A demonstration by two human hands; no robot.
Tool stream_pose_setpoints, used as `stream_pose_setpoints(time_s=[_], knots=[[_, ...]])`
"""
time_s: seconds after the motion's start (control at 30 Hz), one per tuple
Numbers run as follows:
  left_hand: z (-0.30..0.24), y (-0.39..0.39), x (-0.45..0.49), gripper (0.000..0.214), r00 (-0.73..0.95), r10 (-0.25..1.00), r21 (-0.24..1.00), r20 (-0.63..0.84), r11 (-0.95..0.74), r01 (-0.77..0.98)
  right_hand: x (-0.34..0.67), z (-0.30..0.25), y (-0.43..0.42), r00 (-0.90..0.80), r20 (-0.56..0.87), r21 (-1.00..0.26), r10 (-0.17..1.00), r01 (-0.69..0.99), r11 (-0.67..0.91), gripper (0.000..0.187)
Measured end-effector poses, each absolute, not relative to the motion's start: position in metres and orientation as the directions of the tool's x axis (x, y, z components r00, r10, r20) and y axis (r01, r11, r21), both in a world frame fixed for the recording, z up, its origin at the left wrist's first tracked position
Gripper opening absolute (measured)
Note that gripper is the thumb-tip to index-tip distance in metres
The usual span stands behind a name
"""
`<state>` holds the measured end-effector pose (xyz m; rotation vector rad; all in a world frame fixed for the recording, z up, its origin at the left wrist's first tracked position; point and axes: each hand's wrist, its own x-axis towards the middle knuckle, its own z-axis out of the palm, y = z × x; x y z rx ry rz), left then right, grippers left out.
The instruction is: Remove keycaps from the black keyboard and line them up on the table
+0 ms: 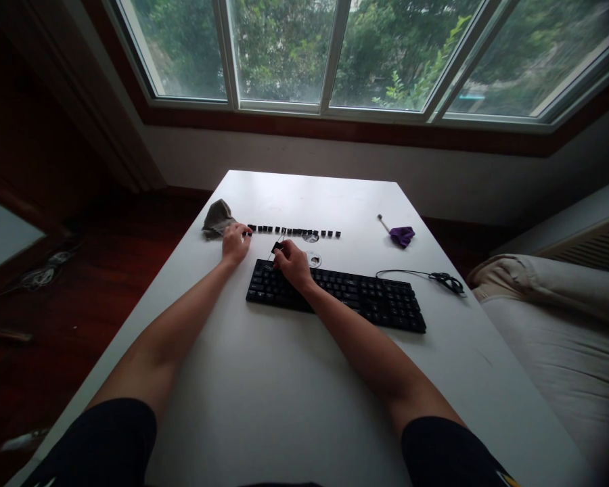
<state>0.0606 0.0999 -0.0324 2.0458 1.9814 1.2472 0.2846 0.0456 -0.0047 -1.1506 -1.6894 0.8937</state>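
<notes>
The right hand (291,262) pinches a wire tool (277,247) at the left end of the keyboard (380,297), while the left hand (236,243), closure indiscernible, meets the keycap row (297,232), apparently aligned to preserve order.

Two hands (293,262), one keyboard (355,292), two cloths (402,236) and seemingly over a dozen keycaps (296,232) show.

A home room: wide window (284,54) beyond the fingers (285,250), reddish floor (106,284) left of them, apparently a couch (532,352) right.
</notes>
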Motion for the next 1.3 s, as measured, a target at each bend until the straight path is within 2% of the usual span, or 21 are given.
stream_pose_setpoints(time_s=[0.13, 0.3, 0.37, 0.6, 0.87, 1.03, 1.17, 1.3], knots=[[-0.031, 0.066, 0.069, 0.024, -0.089, 0.858, 0.552, 0.506, -0.242, 0.798, 0.285, -0.004, 0.046, -0.153, 0.29, -0.887, 0.944, 0.326, 0.326, 0.014], [-0.028, 0.033, 0.084, 0.022, -0.052, 0.925, 0.704, 0.377, -0.25, 0.664, 0.287, -0.002, 0.046, -0.167, 0.342, -0.836, 0.925, 0.395, 0.38, 0.015], [-0.025, 0.026, 0.089, 0.021, 0.0, 0.941, 0.729, 0.338, -0.262, 0.632, 0.287, -0.002, 0.046, -0.202, 0.345, -0.816, 0.917, 0.419, 0.399, 0.015], [-0.02, 0.021, 0.089, 0.022, 0.254, 0.925, 0.66, 0.282, -0.379, 0.649, 0.291, 0.001, 0.053, -0.357, 0.324, -0.788, 0.876, 0.41, 0.459, 0.014], [-0.03, 0.024, 0.087, 0.023, 0.252, 0.922, 0.618, 0.293, -0.384, 0.686, 0.297, 0.016, 0.046, -0.607, 0.343, -0.617, 0.717, 0.429, 0.659, 0.006], [-0.029, 0.022, 0.089, 0.02, 0.295, 0.889, 0.6, 0.349, -0.454, 0.659, 0.303, 0.018, 0.044, -0.647, 0.344, -0.547, 0.681, 0.451, 0.705, 0.006], [-0.026, 0.02, 0.091, 0.022, 0.331, 0.881, 0.584, 0.339, -0.473, 0.66, 0.306, 0.012, 0.046, -0.619, 0.368, -0.588, 0.694, 0.424, 0.689, 0.01], [-0.026, 0.019, 0.093, 0.018, 0.339, 0.878, 0.587, 0.339, -0.479, 0.652, 0.306, 0.007, 0.046, -0.541, 0.343, -0.681, 0.768, 0.42, 0.6, 0.011]])
